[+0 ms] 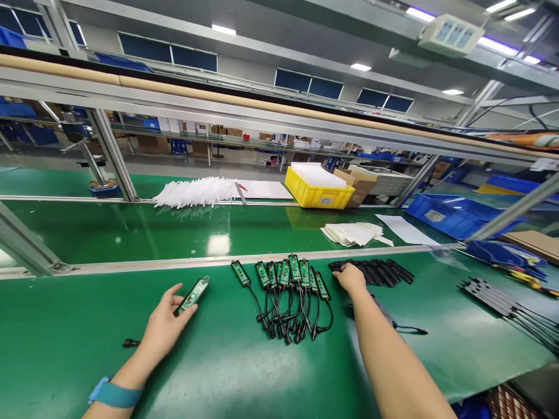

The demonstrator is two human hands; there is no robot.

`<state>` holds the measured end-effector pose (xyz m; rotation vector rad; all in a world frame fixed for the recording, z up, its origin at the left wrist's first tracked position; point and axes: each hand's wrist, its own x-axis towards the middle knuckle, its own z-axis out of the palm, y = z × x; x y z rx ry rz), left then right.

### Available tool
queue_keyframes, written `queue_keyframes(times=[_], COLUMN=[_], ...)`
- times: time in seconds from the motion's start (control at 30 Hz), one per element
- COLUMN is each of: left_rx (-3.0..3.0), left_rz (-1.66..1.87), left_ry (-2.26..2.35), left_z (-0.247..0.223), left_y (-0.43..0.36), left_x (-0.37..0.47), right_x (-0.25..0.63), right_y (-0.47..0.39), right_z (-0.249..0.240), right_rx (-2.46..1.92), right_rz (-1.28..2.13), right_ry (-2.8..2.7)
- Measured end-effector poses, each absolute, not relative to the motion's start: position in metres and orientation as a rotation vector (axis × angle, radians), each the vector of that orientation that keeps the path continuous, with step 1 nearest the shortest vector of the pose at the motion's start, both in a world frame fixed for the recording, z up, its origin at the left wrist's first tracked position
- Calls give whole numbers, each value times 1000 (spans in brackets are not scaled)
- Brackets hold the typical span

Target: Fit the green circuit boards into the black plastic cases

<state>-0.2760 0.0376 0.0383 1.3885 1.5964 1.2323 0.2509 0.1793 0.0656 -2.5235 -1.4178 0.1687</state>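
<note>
My left hand (162, 327) grips a small green circuit board in a black housing (192, 297) between thumb and fingers, tilted over the green table. A black connector end (131, 343) sticks out behind that wrist. At the right, my right hand (353, 281) reaches to a row of black plastic covers (384, 272), its fingers closed on the cover at the left end (336, 266). Between the hands lies a group of open board housings (294, 270) with black cables (288, 320). Beneath my right forearm is another dark housing (381, 307) with a cable, partly hidden.
Behind a low metal rail stand a yellow bin (321, 195), stacked papers (353, 233) and a heap of white strips (198, 192). Blue bins (454, 216) sit at the far right. Grey bars with cables (489, 295) lie near the right edge. A metal post (24, 238) rises left.
</note>
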Motion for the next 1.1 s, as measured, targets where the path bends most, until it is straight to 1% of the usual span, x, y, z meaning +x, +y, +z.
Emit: queue_keyframes(times=[0.1, 0.17, 0.33, 0.4, 0.47, 0.57, 0.7, 0.8, 0.93, 1.1], left_rx=[870, 647, 470, 461, 477, 509, 583, 624, 679, 688], left_rz=[1154, 1138, 1129, 1121, 1124, 1120, 1106, 1111, 1139, 1175], left_ry=[1275, 1135, 955, 820, 719, 706, 740, 768, 811, 824], left_z=[60, 66, 59, 56, 54, 55, 55, 56, 62, 67], left_y=[40, 43, 44, 47, 50, 51, 48, 46, 44, 42], left_x=[-294, -300, -296, -294, -294, -295, -293, -289, -280, -272], right_x=[251, 246, 216, 196, 164, 95, -8, -58, -78, -73], right_y=[177, 172, 154, 152, 148, 129, 99, 87, 81, 82], right_z=[73, 85, 121, 125, 121, 113, 103, 89, 67, 46], right_rx=[-2536, -2513, -2360, -2288, -2063, -1722, -1526, -1392, -1331, -1392], right_rz=[199, 204, 280, 352, 393, 743, 1200, 1453, 1583, 1560], right_ry=[-1385, -1398, -1548, -1434, -1326, -1264, -1174, -1163, -1164, -1341])
